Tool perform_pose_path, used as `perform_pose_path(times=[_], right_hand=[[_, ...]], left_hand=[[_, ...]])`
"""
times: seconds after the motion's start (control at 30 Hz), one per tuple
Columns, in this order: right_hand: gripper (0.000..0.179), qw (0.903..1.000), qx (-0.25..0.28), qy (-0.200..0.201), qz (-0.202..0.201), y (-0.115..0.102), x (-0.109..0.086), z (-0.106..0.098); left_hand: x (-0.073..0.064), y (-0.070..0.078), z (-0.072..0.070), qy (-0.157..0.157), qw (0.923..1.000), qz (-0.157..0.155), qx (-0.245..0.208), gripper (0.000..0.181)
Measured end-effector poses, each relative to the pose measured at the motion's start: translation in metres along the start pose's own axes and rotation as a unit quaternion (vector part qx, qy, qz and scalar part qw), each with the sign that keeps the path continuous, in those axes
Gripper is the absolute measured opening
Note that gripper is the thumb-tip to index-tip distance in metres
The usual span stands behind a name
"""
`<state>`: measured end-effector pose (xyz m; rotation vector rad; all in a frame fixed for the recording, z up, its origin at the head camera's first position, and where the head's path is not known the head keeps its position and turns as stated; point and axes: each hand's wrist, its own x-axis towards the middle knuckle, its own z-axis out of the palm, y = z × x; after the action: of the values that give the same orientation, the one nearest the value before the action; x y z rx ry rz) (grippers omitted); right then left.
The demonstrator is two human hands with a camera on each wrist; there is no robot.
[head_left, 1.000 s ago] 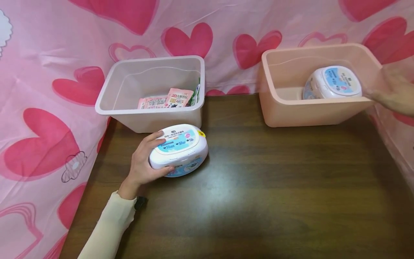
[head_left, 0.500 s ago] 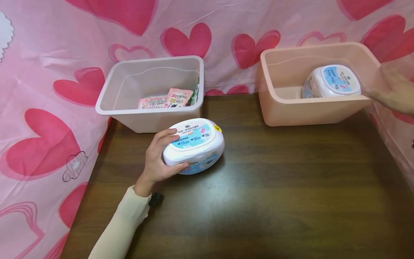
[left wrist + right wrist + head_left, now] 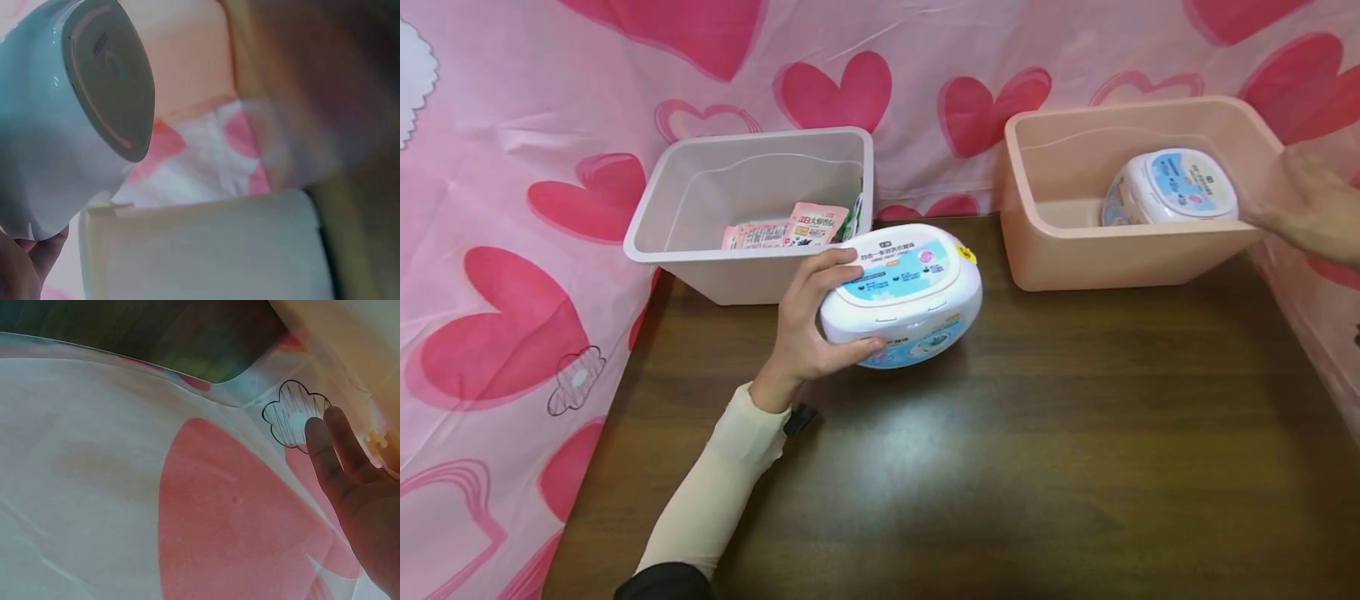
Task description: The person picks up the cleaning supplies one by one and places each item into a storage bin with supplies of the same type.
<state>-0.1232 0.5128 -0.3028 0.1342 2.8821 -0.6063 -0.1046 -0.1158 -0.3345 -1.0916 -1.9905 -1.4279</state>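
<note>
My left hand (image 3: 812,321) grips one end of a white oval laundry-pod tub (image 3: 902,287) with a blue label, thumb at the front and fingers over the lid. The tub is raised above the table, slightly tilted, near the pale bin's front right corner. In the left wrist view the tub's flat underside (image 3: 112,69) shows. At the right end of the peach bin (image 3: 1135,262) is my right hand (image 3: 1311,204), partly blurred, touching the rim. Its fingers look straight in the right wrist view. Inside that bin sits a similar tub (image 3: 1183,187).
A pale bin (image 3: 730,275) at the back left contains pink packets (image 3: 808,225) and something green at its right end. Both bins stand at the back of the brown wooden table (image 3: 1000,467). Heart-print cloth (image 3: 917,42) hangs behind and at the sides.
My left hand has lifted the tub and carried it right and away from me, past the pale bin's front right corner. The right hand stays at the peach bin's rim.
</note>
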Motion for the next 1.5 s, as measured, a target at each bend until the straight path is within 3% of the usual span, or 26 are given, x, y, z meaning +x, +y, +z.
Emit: perform_pose_path(times=[0.13, 0.5, 0.7, 0.83, 1.0, 1.23, 1.33, 1.4, 1.5], right_hand=[[0.102, 1.0000, -0.002, 0.001, 0.003, -0.001, 0.000, 0.002], [0.104, 0.9998, 0.011, 0.008, 0.017, -0.010, 0.000, 0.005], [0.102, 0.9995, 0.023, 0.010, 0.019, -0.011, -0.001, 0.007], [0.101, 0.9994, 0.025, 0.009, 0.022, -0.013, -0.002, 0.007], [0.100, 0.9993, 0.016, 0.004, 0.034, -0.015, -0.004, 0.005], [0.097, 0.9991, 0.026, 0.004, 0.033, -0.018, -0.005, 0.003], [0.098, 0.9987, 0.034, 0.006, 0.037, -0.018, -0.005, 0.004], [0.098, 0.9987, 0.035, 0.007, 0.036, -0.017, -0.005, 0.005], [0.099, 0.9990, 0.031, 0.011, 0.030, -0.017, -0.006, 0.005]], left_hand=[[0.024, -0.001, 0.012, 0.010, 0.9993, 0.036, -0.005, 0.074], [0.097, 0.004, 0.047, 0.025, 0.9950, 0.097, 0.005, 0.072], [0.131, 0.002, 0.082, 0.020, 0.9952, 0.082, 0.049, 0.071], [0.142, 0.001, 0.108, -0.011, 0.9942, 0.052, 0.094, 0.073], [0.152, 0.003, 0.137, -0.031, 0.9861, 0.026, 0.161, 0.075], [0.167, 0.008, 0.172, 0.007, 0.9599, 0.016, 0.280, 0.072], [0.175, 0.010, 0.184, -0.003, 0.9471, 0.007, 0.321, 0.069], [0.181, 0.010, 0.191, -0.018, 0.9353, 0.005, 0.353, 0.068], [0.190, 0.012, 0.204, -0.053, 0.9101, 0.008, 0.411, 0.068]])
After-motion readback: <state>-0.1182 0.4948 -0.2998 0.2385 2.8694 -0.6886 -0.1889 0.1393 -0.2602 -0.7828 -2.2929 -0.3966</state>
